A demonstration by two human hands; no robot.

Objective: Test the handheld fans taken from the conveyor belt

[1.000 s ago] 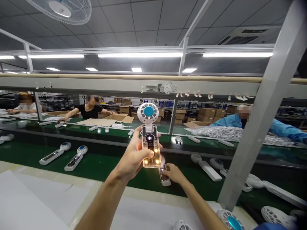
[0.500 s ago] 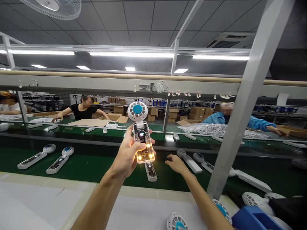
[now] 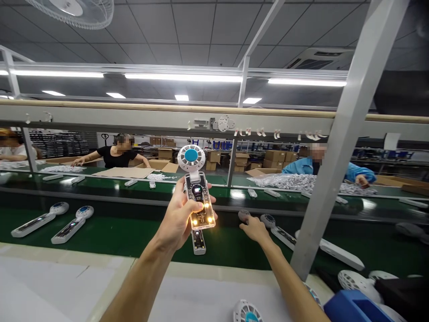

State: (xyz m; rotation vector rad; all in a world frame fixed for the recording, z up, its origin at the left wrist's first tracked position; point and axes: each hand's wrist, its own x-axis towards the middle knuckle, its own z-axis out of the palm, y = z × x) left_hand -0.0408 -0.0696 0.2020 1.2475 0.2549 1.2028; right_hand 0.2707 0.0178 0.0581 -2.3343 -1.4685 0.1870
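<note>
My left hand point(image 3: 177, 219) is closed around a handheld fan point(image 3: 196, 188) held upright in front of me. The fan has a white round head with a blue centre and a clear handle with lit yellow lights. My thumb presses on the handle. My right hand point(image 3: 255, 229) reaches out over the green conveyor belt point(image 3: 134, 232), fingers stretched toward a white fan point(image 3: 246, 216) lying there, holding nothing. Another fan point(image 3: 198, 241) lies on the belt just below the one I hold.
More fans point(image 3: 53, 221) lie on the belt at left and at right point(image 3: 328, 250). A grey slanted post point(image 3: 335, 170) stands at right. A blue bin point(image 3: 355, 306) and fan heads point(image 3: 246, 311) sit at the near edge. Other people work across the line.
My right hand let go of the fan on the belt and moved right and farther toward other fans. The released fan and others drifted left on the belt. My left hand kept holding its fan.
</note>
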